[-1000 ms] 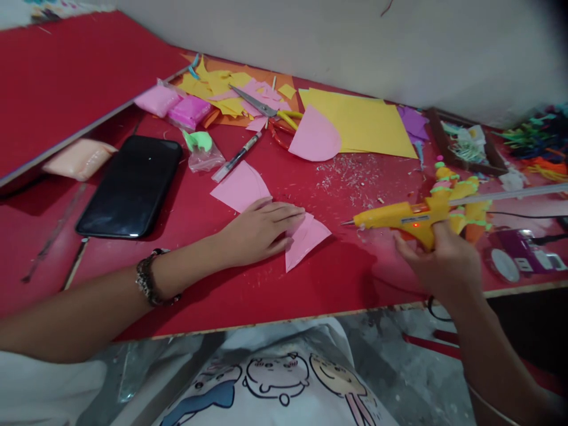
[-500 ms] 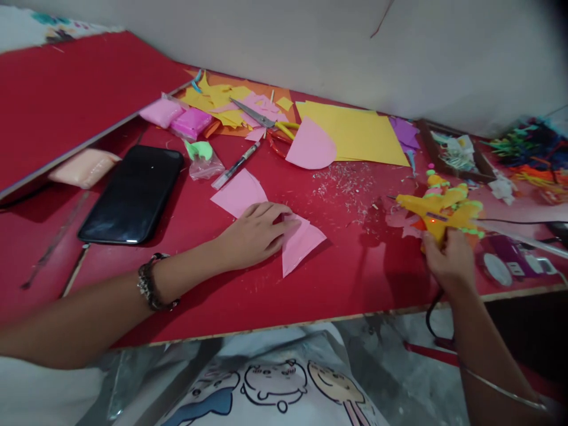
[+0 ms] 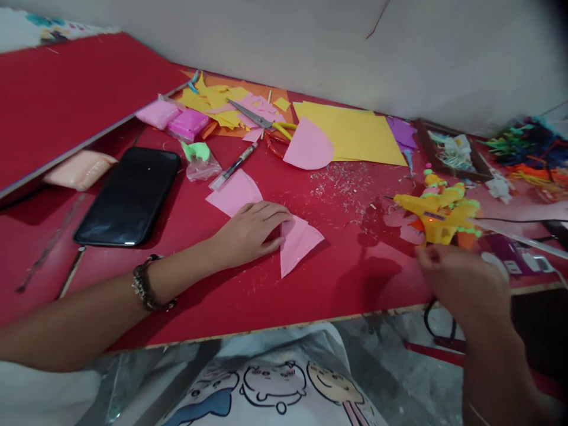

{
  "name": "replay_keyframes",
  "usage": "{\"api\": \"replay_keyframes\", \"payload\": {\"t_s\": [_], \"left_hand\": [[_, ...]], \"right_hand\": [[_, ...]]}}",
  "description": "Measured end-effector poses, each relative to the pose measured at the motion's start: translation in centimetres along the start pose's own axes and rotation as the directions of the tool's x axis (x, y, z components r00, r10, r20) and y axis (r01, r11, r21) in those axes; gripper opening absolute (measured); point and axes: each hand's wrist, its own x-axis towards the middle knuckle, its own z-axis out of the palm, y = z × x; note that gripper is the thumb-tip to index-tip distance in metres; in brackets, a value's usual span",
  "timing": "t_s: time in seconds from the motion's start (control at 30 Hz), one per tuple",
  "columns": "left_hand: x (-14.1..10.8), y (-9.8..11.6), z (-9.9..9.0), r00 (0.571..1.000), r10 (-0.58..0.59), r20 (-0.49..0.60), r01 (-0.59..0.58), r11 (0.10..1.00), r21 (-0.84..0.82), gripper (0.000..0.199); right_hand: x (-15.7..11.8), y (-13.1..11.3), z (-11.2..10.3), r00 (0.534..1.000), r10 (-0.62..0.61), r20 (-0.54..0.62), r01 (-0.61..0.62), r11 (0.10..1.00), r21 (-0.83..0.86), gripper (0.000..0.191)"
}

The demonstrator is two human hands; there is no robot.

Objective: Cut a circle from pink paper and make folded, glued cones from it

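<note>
My left hand [image 3: 249,232] lies palm down with its fingers spread over pink paper, pressing on it. One pink piece [image 3: 299,242] sticks out to the right of the fingertips, and another pink piece [image 3: 237,192] shows behind the hand. At the right, a yellow glue gun [image 3: 432,214] with a small lit red light rests among small colourful craft items. My right hand [image 3: 464,281] is just in front of its handle, blurred, with curled fingers; whether they touch the gun is unclear.
A black phone [image 3: 128,195] lies at the left. Scissors [image 3: 255,115], a pen [image 3: 235,165], a rounded pink cutout [image 3: 308,145] and yellow sheets [image 3: 355,133] are behind my left hand. A brown tray [image 3: 479,174] and a purple power strip [image 3: 503,251] are at the right.
My right hand has come off the glue gun's handle and moved toward the camera and slightly right. The gun stays in nearly the same place. My left hand has hardly moved.
</note>
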Motion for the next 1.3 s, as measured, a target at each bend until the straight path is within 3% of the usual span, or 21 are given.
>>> {"api": "replay_keyframes", "payload": {"t_s": [0.07, 0.13, 0.23, 0.37, 0.47, 0.67, 0.93, 1.1, 1.3], "left_hand": [[0.1, -0.3, -0.1, 1.000, 0.028, 0.002, -0.028, 0.999, -0.026, 0.033], [0.1, -0.8, -0.2, 0.997, 0.079, 0.014, -0.078, 0.996, -0.040, 0.032], [0.1, -1.4, -0.3, 0.990, 0.138, 0.027, -0.136, 0.990, -0.047, 0.036], [-0.1, -1.7, -0.3, 0.983, 0.182, 0.020, -0.181, 0.982, -0.050, 0.039], [0.0, -1.7, -0.4, 0.978, 0.206, 0.011, -0.206, 0.978, -0.044, 0.037], [-0.1, -1.8, -0.8, 0.975, 0.216, 0.053, -0.221, 0.964, 0.149, 0.037], [-0.6, -3.2, -0.9, 0.975, 0.203, 0.094, -0.211, 0.975, 0.075, 0.041], [-1.1, -3.9, -0.7, 0.947, 0.264, 0.182, -0.288, 0.950, 0.120, 0.046], [-1.2, -3.8, -1.3, 0.947, 0.255, 0.198, -0.287, 0.946, 0.153, 0.044]], "right_hand": [[-0.3, -2.4, 0.2, 0.967, -0.210, 0.141, 0.177, 0.960, 0.217, 0.028], [-0.6, -5.2, 0.8, 0.869, -0.470, 0.155, 0.341, 0.795, 0.501, 0.022], [-1.0, -8.7, 1.7, 0.832, -0.555, -0.027, 0.444, 0.636, 0.631, 0.028], [-1.2, -10.9, 2.7, 0.785, -0.603, -0.141, 0.530, 0.537, 0.656, 0.043], [-1.1, -11.2, 3.1, 0.779, -0.601, -0.178, 0.550, 0.519, 0.654, 0.050], [-0.7, -11.8, 3.3, 0.754, -0.632, -0.180, 0.584, 0.519, 0.625, 0.057], [-0.6, -12.1, 3.6, 0.740, -0.661, -0.128, 0.601, 0.563, 0.567, 0.057], [-0.6, -12.1, 3.6, 0.737, -0.668, -0.107, 0.608, 0.585, 0.536, 0.055], [-0.5, -12.4, 3.3, 0.727, -0.684, -0.059, 0.625, 0.624, 0.469, 0.051]]}}
